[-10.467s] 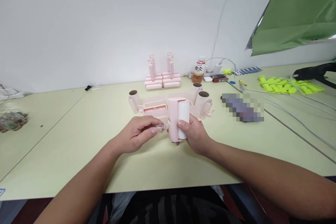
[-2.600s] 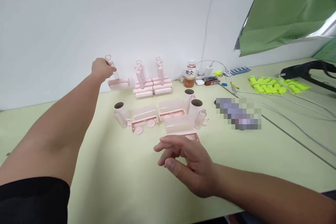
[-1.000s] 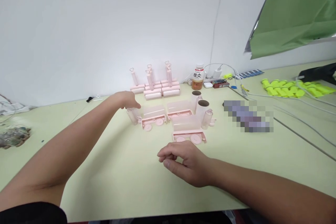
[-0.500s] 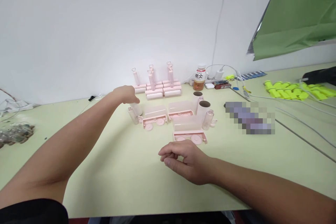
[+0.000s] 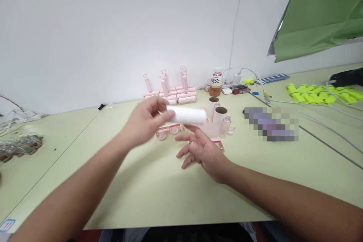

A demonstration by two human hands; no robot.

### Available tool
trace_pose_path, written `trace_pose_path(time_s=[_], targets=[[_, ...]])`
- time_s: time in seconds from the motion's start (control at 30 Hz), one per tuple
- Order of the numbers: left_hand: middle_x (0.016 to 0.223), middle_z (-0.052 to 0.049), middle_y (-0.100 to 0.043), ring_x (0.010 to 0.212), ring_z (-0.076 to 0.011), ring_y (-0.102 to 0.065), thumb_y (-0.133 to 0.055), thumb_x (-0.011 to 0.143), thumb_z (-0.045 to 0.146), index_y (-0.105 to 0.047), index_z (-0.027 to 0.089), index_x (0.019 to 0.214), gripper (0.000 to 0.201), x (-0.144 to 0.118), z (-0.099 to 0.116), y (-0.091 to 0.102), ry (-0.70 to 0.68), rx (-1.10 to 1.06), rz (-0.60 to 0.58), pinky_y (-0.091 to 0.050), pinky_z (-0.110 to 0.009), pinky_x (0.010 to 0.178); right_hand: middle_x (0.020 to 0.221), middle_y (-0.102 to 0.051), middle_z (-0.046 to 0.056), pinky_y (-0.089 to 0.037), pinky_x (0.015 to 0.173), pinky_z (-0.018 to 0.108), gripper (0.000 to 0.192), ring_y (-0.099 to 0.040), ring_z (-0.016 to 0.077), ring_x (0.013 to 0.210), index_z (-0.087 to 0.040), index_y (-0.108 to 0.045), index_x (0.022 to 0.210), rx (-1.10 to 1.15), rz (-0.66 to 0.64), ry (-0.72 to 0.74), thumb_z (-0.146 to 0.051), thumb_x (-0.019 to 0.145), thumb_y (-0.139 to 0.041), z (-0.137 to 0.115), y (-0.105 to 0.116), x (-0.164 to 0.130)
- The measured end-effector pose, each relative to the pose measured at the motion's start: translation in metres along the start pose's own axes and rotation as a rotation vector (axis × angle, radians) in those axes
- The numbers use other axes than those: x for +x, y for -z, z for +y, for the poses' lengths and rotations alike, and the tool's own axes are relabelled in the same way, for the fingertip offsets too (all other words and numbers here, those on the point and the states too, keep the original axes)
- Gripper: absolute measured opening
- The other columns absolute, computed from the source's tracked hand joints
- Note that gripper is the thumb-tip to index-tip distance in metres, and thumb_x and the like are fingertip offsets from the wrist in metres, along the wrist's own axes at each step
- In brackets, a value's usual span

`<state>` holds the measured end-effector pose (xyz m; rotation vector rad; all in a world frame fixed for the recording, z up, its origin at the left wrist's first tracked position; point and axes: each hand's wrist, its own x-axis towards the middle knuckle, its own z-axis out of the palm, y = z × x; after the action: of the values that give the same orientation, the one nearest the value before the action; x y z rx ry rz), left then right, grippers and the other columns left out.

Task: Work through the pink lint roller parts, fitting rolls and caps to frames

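Near the frame's centre we pinch one end of a white paper-wrapped cylindrical roll (image 5: 186, 115) in our left hand (image 5: 146, 123), held level above the pale green table (image 5: 141, 193). Our right hand (image 5: 202, 151) waits open-palmed just beneath, holding nothing, apparently ready to take it.

Bottle (image 5: 216, 82) label shows two dark characters, too small to read

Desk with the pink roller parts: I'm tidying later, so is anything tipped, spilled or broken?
Nothing stands out. The left hand holds a white roll sideways above the open right hand. The finished pink rollers stand in rows, the drink bottle is upright, and no spill shows on the desk.
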<state>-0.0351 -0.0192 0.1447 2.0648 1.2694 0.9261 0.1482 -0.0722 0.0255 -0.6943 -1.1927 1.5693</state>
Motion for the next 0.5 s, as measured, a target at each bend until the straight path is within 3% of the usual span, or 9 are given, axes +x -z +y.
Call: trace_pose_path(time_s=[0.07, 0.13, 0.2, 0.27, 0.37, 0.5], targets=[[0.093, -0.005, -0.07, 0.077, -0.0191, -0.064, -0.064, 0.083, 0.05, -0.062, 0.021, 0.104, 0.036, -0.025, -0.009, -0.028, -0.037, -0.049, -0.13, -0.048, -0.029, 0.065, 0.105, -0.062, 0.01, -0.056, 0.059, 0.033, 0.057, -0.064, 0.0185, 0.076, -0.02, -0.052, 0.121, 0.041, 0.133, 0.084, -0.057, 0.081, -0.067, -0.005, 0.003, 0.004], [0.117, -0.009, -0.067, 0.101, -0.0235, -0.063, -0.051, 0.092, 0.052, -0.056, 0.023, 0.122, 0.043, -0.043, -0.025, -0.054, -0.096, 0.014, -0.185, -0.05, -0.035, 0.083, 0.086, -0.063, 0.006, -0.053, 0.054, 0.03, 0.045, -0.06, 0.0171, 0.066, -0.018, -0.056, 0.106, 0.013, 0.254, 0.129, -0.056, 0.083, -0.065, -0.01, 0.008, 0.006], [0.14, -0.014, -0.054, 0.127, -0.0303, -0.05, -0.042, 0.096, 0.054, -0.045, 0.02, 0.139, 0.056, -0.051, -0.042, -0.075, -0.133, 0.204, -0.209, -0.04, -0.046, 0.105, 0.082, -0.064, 0.005, -0.051, 0.053, 0.029, 0.04, -0.06, 0.0181, 0.067, -0.018, -0.056, 0.101, -0.038, 0.337, 0.181, -0.053, 0.083, -0.066, -0.014, 0.013, 0.007], [0.155, -0.018, -0.036, 0.144, -0.0378, -0.028, -0.038, 0.095, 0.058, -0.038, 0.017, 0.146, 0.066, -0.053, -0.058, -0.091, -0.096, 0.414, -0.223, -0.023, -0.057, 0.115, 0.087, -0.065, 0.005, -0.052, 0.056, 0.029, 0.039, -0.062, 0.0193, 0.073, -0.019, -0.055, 0.099, -0.074, 0.373, 0.229, -0.052, 0.081, -0.068, -0.017, 0.016, 0.007], [0.161, -0.017, -0.023, 0.149, -0.0414, -0.011, -0.035, 0.092, 0.067, -0.032, 0.018, 0.151, 0.077, -0.048, -0.071, -0.103, -0.022, 0.571, -0.266, -0.012, -0.063, 0.116, 0.078, -0.062, 0.002, -0.049, 0.05, 0.028, 0.041, -0.058, 0.0165, 0.062, -0.02, -0.055, 0.098, -0.103, 0.32, 0.23, -0.054, 0.079, -0.07, -0.018, 0.015, 0.005], [0.159, -0.019, -0.027, 0.147, -0.0433, -0.016, -0.029, 0.093, 0.068, -0.031, 0.017, 0.152, 0.078, -0.045, -0.075, -0.103, -0.011, 0.599, -0.338, -0.016, -0.064, 0.114, 0.076, -0.061, 0.002, -0.049, 0.052, 0.03, 0.043, -0.057, 0.0162, 0.061, -0.019, -0.054, 0.094, -0.144, 0.284, 0.241, -0.055, 0.077, -0.071, -0.018, 0.012, 0.001]])
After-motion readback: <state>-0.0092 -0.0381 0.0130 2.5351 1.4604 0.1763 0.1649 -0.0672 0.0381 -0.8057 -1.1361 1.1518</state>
